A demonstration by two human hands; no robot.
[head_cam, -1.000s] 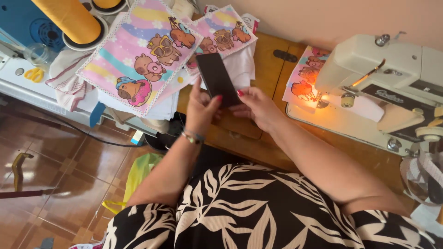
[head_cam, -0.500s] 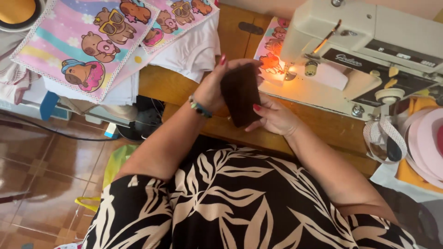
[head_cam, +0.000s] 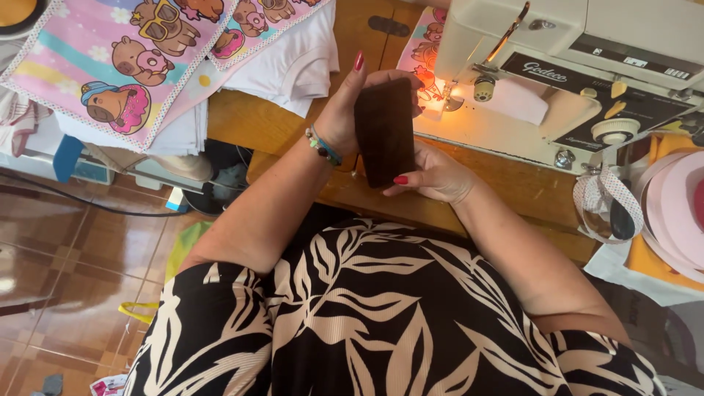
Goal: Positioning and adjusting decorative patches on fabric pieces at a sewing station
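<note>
A dark brown fabric piece (head_cam: 384, 132), rectangular and held upright, is gripped between both hands above the wooden desk (head_cam: 257, 125). The left hand (head_cam: 345, 110) is closed on its long edge from 9 o'clock, fingers wrapped behind the cloth, thumb raised along the edge; a beaded bracelet (head_cam: 323, 147) is seen at the wrist. The right hand (head_cam: 433, 172) is closed on the lower corner from 4 o'clock, thumb pressed on the front face. The piece lies between the two hands, touching both. At 2 o'clock of the piece a white sewing machine (head_cam: 572, 73) is seen, its lamp lit over the needle area. At 10 o'clock, pink printed fabric panels (head_cam: 125, 66) with cartoon animals are laid over white cloth (head_cam: 293, 62). Rolls of trim (head_cam: 675, 213) are noted at 3 o'clock.
</note>
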